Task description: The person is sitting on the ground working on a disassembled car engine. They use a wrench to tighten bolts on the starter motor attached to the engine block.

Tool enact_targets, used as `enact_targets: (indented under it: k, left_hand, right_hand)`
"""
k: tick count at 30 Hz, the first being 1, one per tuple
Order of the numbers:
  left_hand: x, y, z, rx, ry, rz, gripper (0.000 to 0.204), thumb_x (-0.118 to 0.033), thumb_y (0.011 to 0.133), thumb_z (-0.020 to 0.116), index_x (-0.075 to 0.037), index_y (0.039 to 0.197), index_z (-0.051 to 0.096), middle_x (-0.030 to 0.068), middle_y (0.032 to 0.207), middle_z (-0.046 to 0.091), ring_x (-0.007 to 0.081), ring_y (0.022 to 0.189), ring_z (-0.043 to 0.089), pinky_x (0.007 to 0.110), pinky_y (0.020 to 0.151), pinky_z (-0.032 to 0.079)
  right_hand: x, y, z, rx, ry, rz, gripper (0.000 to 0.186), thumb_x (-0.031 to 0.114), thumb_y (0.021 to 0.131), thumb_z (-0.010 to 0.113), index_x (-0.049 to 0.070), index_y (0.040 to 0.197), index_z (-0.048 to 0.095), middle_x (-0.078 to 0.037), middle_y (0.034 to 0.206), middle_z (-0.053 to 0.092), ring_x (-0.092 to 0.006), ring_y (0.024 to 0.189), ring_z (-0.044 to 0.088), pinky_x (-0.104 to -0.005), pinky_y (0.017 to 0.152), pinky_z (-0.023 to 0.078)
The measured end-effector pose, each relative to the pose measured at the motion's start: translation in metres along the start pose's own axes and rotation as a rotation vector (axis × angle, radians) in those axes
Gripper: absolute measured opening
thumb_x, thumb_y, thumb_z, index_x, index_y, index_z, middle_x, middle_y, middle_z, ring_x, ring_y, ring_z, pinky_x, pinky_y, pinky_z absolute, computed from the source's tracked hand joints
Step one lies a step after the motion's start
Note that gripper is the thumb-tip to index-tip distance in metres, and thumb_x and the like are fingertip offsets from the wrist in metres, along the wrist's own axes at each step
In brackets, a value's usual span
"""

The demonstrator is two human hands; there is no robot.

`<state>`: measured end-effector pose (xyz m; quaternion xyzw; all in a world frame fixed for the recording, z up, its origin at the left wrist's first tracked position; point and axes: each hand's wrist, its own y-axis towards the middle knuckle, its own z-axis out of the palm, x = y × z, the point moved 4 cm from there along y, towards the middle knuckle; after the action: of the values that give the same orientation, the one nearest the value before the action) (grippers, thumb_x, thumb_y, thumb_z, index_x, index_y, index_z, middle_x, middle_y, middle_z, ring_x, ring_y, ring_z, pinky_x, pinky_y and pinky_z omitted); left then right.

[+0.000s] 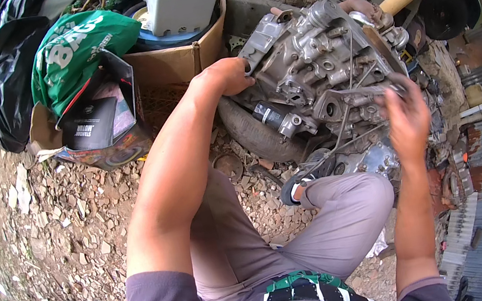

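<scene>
A bulky, dull-silver cast-metal engine assembly (pixel 313 63) sits just beyond a seated person's bent, grey-trousered right knee (pixel 374 190). The left hand (pixel 230 76), fingers partly curled, touches its left edge; how firmly it grips is hidden. The right hand (pixel 408 121), half-closed and blurred, is at the assembly's right side; whether it holds anything cannot be told. Good handling likely calls for a steady left hand and right fingers clear of the thin, grey cables (pixel 347 117).
</scene>
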<state>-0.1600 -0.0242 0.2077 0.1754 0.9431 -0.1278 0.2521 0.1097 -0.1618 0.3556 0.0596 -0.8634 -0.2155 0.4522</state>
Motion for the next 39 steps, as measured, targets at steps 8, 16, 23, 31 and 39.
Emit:
enact_targets:
  k: [8,16,23,31,39]
  left_hand:
    - [0.005,0.02,0.027,0.185,0.104,-0.033,0.046,-0.031,0.086,0.062,-0.003,0.122,0.054,0.0197,0.117,0.06,0.0334,0.112,0.056,0.041,0.095,0.044]
    - [-0.005,0.032,0.038,0.283,0.184,-0.012,0.046,-0.029,0.086,0.061,0.0,0.121,0.054,0.0205,0.117,0.06,0.0339,0.113,0.055,0.041,0.096,0.044]
    - [-0.005,0.036,0.051,0.308,0.182,0.007,0.047,-0.03,0.087,0.06,0.0,0.122,0.053,0.0204,0.119,0.059,0.0337,0.115,0.054,0.04,0.097,0.043]
    - [-0.022,0.05,0.063,0.154,0.061,0.13,0.038,-0.026,0.085,0.062,-0.002,0.115,0.057,0.0199,0.108,0.063,0.0357,0.106,0.058,0.042,0.092,0.046]
    - [-0.03,0.063,0.078,0.255,0.076,0.121,0.038,-0.025,0.085,0.062,-0.003,0.116,0.058,0.0204,0.107,0.063,0.0348,0.106,0.058,0.041,0.091,0.045]
  right_hand:
    - [-0.072,0.072,0.125,0.284,-0.49,-0.442,0.025,0.001,0.086,0.056,-0.001,0.11,0.06,-0.021,0.1,0.065,-0.0324,0.086,0.065,-0.0366,0.076,0.051]
    - [-0.121,0.09,0.141,0.349,-0.573,-0.344,0.025,0.0,0.084,0.056,0.0,0.108,0.062,-0.022,0.102,0.063,-0.0388,0.098,0.059,-0.0409,0.083,0.048]
    - [-0.134,0.089,0.146,0.363,-0.567,-0.358,0.026,-0.002,0.082,0.055,-0.001,0.107,0.062,-0.022,0.103,0.063,-0.038,0.096,0.06,-0.0417,0.083,0.048]
    - [-0.136,0.092,0.156,0.333,-0.522,-0.381,0.032,-0.007,0.077,0.047,0.001,0.104,0.064,-0.023,0.096,0.063,-0.0392,0.095,0.06,-0.0448,0.083,0.048]
    - [-0.146,0.101,0.128,0.297,-0.786,-0.106,0.013,0.001,0.081,0.055,-0.001,0.092,0.062,-0.027,0.084,0.062,-0.0424,0.089,0.06,-0.0475,0.077,0.047]
